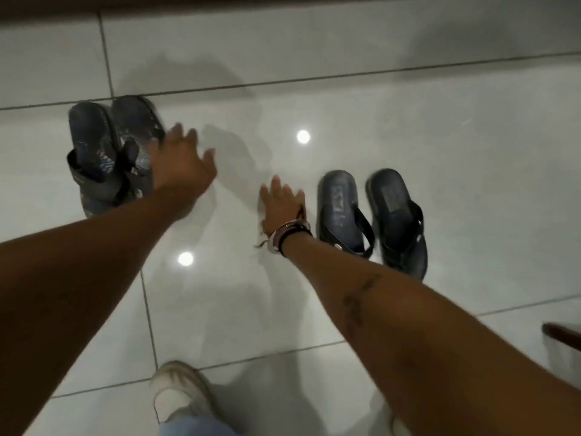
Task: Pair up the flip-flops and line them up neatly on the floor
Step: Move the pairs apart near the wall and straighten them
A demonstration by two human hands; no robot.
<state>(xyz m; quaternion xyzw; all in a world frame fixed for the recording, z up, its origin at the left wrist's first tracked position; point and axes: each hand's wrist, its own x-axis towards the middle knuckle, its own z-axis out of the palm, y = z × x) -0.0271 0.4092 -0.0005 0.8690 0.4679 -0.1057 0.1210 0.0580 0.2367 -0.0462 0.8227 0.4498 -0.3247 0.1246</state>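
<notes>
On a glossy white tiled floor [345,73], seen from my head camera: at far left stands the first pair of dark flip-flops, its left sandal [91,152] and right sandal [138,140] pressed together side by side, straps nearest me, close to a grout line. My left hand [182,162] reaches over the right edge of that pair, fingers spread and released, grasping nothing; motion blur keeps me from telling whether the palm touches the right sandal or only hangs above it. Bare tile lies between the two pairs, with two round ceiling-light reflections on it, one beyond the hands [303,136] and one nearer me [185,258]. My right hand [279,206], wrist stacked with bracelets [283,236], is flat and slack, fingers extended, holding nothing, just beside the second pair. That pair sits right of centre and nearer me than the first: one black flip-flop [341,212] close to my right hand, its mate [399,221] just beside it with a narrow gap between, both lying parallel, toe straps toward me. Down at the bottom edge I see a white sneaker [176,394] under a pale denim cuff [195,426]
</notes>
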